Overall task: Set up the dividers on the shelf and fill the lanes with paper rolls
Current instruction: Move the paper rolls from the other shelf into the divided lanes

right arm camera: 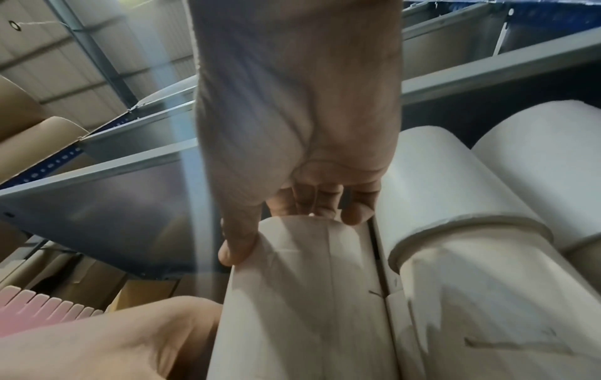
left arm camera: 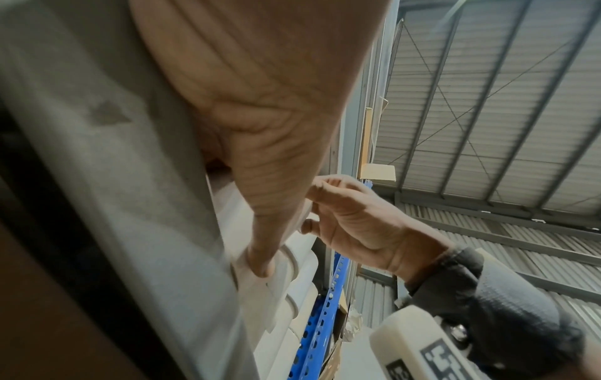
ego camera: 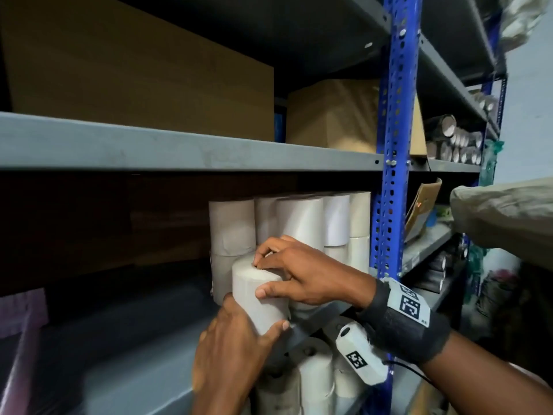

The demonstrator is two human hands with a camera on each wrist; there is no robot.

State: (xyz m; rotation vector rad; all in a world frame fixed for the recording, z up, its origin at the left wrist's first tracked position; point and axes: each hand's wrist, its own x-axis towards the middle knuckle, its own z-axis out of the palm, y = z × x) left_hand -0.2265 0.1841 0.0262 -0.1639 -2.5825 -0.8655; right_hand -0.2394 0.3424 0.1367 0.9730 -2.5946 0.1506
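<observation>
Paper roll (ego camera: 259, 298) standing upright at shelf (ego camera: 185, 151) front, against stacked rolls (ego camera: 299, 223) | left hand (ego camera: 230, 348) is cupping its base | right hand (ego camera: 302, 274) is gripping its top

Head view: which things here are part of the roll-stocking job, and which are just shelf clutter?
Job:
- paper roll, gripped by left hand and right hand
- stacked rolls behind it
- pink dividers
- shelf

Clutter:
- cardboard boxes
- dark tubes on the neighbouring rack

Grey metal shelf (ego camera: 143, 369) bears stacked white paper rolls (ego camera: 302, 220); pink divider (ego camera: 21, 313) at left.
</observation>
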